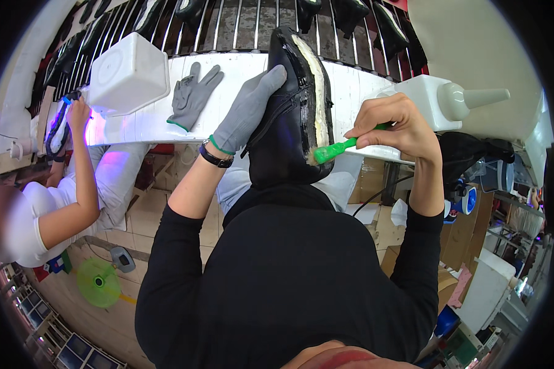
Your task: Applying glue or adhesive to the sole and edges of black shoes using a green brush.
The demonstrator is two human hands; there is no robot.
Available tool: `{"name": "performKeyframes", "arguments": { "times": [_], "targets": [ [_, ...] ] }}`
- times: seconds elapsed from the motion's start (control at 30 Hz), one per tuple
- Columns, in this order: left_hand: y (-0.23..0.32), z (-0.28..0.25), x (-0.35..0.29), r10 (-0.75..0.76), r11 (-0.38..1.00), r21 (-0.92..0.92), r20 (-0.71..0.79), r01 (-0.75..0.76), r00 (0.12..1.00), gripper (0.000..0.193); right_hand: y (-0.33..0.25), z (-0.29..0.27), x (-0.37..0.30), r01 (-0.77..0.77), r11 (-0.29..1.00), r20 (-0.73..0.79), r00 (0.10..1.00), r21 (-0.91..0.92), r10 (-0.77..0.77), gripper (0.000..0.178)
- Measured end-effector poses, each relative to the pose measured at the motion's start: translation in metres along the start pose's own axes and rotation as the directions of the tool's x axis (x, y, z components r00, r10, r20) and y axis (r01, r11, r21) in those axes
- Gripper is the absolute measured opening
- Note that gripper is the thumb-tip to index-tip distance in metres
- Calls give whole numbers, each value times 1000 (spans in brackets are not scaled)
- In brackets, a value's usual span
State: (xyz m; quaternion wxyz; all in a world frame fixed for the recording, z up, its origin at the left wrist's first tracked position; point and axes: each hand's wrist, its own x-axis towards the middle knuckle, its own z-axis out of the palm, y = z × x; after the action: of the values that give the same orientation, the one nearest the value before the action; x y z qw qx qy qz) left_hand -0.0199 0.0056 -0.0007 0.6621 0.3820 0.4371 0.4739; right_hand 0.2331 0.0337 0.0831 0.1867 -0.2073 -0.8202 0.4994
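Observation:
A black ankle boot (277,157) is held on its side in front of me, its underside facing right. A cream-white strip runs along that underside, and no outsole covers it. My left hand (252,107), in a grey glove with a green cuff, grips the boot from its left side. Bare, my right hand (400,126) pinches the handle of a green brush (335,151). The brush's bristles touch the boot's underside edge at its near end.
A white bench (234,71) carries a loose grey glove (194,98), a white square container (129,74) and a white nozzle bottle (452,101). Black boots lie on the barred rack (246,24) beyond. At left, a co-worker's hand (78,115) works on a shoe. A green fan (98,281) stands on the floor.

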Motion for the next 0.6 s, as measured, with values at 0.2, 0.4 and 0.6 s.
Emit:
{"name": "performKeyframes", "arguments": {
  "times": [0.2, 0.4, 0.6],
  "targets": [
    [-11, 2, 9, -247, 955, -132, 143, 266, 958, 50, 2, -8, 9, -25, 999, 92, 995, -31, 28, 12],
    [-32, 11, 10, -401, 835, -259, 318, 486, 859, 48, 4, -12, 21, -8, 999, 135, 991, 32, 4, 13],
    [-37, 19, -4, -121, 931, -217, 576, 295, 808, 44, 6, -16, 29, -10, 996, 144, 990, 94, -4, 12]
  ]
}}
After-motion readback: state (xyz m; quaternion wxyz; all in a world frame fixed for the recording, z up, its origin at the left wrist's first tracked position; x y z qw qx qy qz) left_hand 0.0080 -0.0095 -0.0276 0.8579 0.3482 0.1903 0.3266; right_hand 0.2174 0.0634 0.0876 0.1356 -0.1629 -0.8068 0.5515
